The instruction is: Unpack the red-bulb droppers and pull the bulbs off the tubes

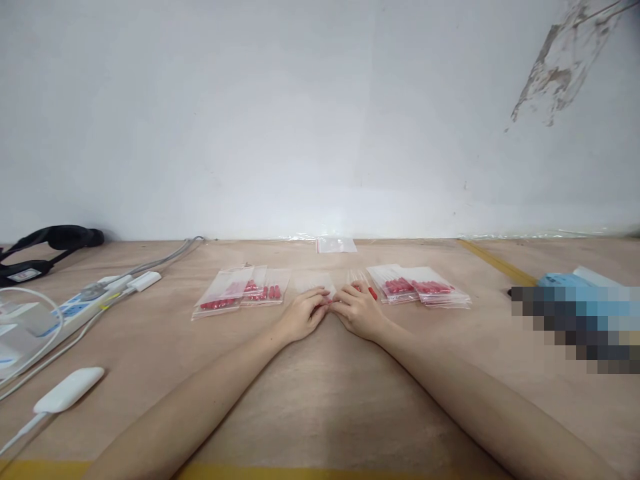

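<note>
My left hand (303, 315) and right hand (356, 311) lay together on the table (320, 400), fingers curled on a small clear bag (316, 283) between two bag piles, which looked light, soft, slippery, best pinched at its edge.

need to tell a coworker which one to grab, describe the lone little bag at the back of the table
Follow the wooden table to where it meets the white wall. There, behind both hands, a small clear zip bag lies alone. Unlike the bags of red pieces nearer the hands, it looks empty.
</note>
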### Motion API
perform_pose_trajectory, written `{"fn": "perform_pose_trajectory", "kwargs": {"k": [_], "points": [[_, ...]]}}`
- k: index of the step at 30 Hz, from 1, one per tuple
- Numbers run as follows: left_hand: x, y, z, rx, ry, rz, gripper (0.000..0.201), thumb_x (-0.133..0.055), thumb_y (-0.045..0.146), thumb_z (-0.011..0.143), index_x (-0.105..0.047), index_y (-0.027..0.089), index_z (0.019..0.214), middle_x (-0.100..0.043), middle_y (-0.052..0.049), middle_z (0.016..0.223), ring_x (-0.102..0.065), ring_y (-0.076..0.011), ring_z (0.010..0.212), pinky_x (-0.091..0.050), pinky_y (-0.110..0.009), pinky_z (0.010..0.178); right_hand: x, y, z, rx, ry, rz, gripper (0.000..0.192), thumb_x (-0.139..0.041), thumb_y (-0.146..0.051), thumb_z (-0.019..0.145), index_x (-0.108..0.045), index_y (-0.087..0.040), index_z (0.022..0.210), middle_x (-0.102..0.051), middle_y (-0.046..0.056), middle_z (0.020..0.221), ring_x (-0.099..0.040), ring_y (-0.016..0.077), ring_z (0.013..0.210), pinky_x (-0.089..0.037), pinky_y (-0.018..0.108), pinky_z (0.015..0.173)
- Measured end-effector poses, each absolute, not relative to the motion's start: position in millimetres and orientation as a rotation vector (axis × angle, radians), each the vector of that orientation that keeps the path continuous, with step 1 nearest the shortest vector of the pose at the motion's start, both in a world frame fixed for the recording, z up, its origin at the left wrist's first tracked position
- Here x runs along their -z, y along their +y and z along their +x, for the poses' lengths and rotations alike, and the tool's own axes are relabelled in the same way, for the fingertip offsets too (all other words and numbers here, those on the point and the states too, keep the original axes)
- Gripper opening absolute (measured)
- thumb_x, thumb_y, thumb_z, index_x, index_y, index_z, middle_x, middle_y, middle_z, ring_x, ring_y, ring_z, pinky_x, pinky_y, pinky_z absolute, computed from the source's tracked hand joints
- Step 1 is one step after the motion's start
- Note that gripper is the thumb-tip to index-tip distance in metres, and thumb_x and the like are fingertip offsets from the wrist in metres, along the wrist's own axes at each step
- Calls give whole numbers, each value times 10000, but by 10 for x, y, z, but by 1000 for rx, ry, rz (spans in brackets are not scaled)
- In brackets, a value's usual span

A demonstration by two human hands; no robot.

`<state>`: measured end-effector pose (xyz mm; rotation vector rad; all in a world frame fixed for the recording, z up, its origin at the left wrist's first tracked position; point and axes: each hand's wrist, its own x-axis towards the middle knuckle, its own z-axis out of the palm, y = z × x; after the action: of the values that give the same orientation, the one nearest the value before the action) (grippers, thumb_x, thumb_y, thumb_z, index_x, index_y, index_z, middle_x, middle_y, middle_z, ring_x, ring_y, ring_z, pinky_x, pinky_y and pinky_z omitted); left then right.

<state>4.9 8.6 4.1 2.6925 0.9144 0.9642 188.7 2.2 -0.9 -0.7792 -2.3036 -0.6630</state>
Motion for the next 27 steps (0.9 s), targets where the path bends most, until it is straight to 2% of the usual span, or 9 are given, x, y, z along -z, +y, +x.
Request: {"fn": "perform_pose_trajectory", "kwargs": {"k": [5, 9, 13, 15, 17, 19, 22, 27], "points": [[-14, 96, 63, -934, 963, 2633, 163, -346, 187, 867, -495, 170, 802, -580, -80, 1019, -553, -173, 951, -454, -340, 838, 8, 30, 1835, 586, -2386, -864, 211, -394, -212, 872, -575, -162, 774, -582, 45, 777, -453, 150, 788, -253, 329, 743], [8, 108, 74, -989, 1109, 2565, 168, -318, 216, 884, -477, 163, 867, -591, -92, 1010, -574, -178, 897, -466, -346, 789, -19, 0, 1766, 557, -2482, -819, 200, -387, -177, 862, -564, -163, 771, -587, 50, 817, -462, 153, 810, -255, 355, 791], [-29, 88, 24, -1128, 1207, 2477, 193, -346, 285, 893, -497, 167, 915, -595, -82, 1042, -557, -181, 975, -433, -363, 867, -76, -76, 1825, 391, -2577, -753, 183, -390, -182, 860, -569, -180, 821, -597, 44, 869, -476, 164, 863, -304, 349, 800], [-74, 66, -50, -1095, 1182, 2468, 253, -380, 335, 884, -493, 170, 1038, -570, -83, 1112, -522, -187, 1051, -403, -369, 918, -107, -133, 1913, 189, -2588, -695, 175, -403, -189, 855, -577, -181, 837, -596, 46, 930, -488, 152, 893, -345, 309, 796], [-125, 44, -140, -912, 1090, 2543, 378, -393, 374, 878, -426, 183, 1202, -485, -90, 1248, -426, -207, 1174, -346, -392, 981, -127, -200, 2007, -28, -2551, -662, 161, -429, -203, 843, -588, -178, 843, -591, 50, 994, -504, 135, 917, -375, 272, 799], [-166, 23, -211, -678, 987, 2647, 436, -379, 389, 883, -365, 215, 1283, -396, -73, 1336, -318, -221, 1256, -257, -431, 1037, -127, -268, 2073, -143, -2470, -707, 161, -447, -219, 836, -603, -183, 845, -600, 47, 1011, -518, 133, 931, -380, 275, 819], [-197, -14, -242, -516, 906, 2748, 435, -413, 401, 868, -393, 244, 1274, -427, -59, 1315, -320, -228, 1254, -181, -468, 1060, -83, -336, 2088, -104, -2301, -918, 185, -454, -235, 839, -635, -217, 869, -642, 30, 944, -528, 155, 904, -359, 327, 825], [-181, -122, -211, -654, 844, 2767, 347, -434, 330, 861, -500, 210, 1180, -532, -87, 1126, -454, -212, 1121, -360, -372, 971, -7, -346, 1984, -82, -2095, -1232, 177, -485, -273, 825, -659, -260, 853, -650, 17, 863, -515, 163, 812, -334, 335, 772]]}}
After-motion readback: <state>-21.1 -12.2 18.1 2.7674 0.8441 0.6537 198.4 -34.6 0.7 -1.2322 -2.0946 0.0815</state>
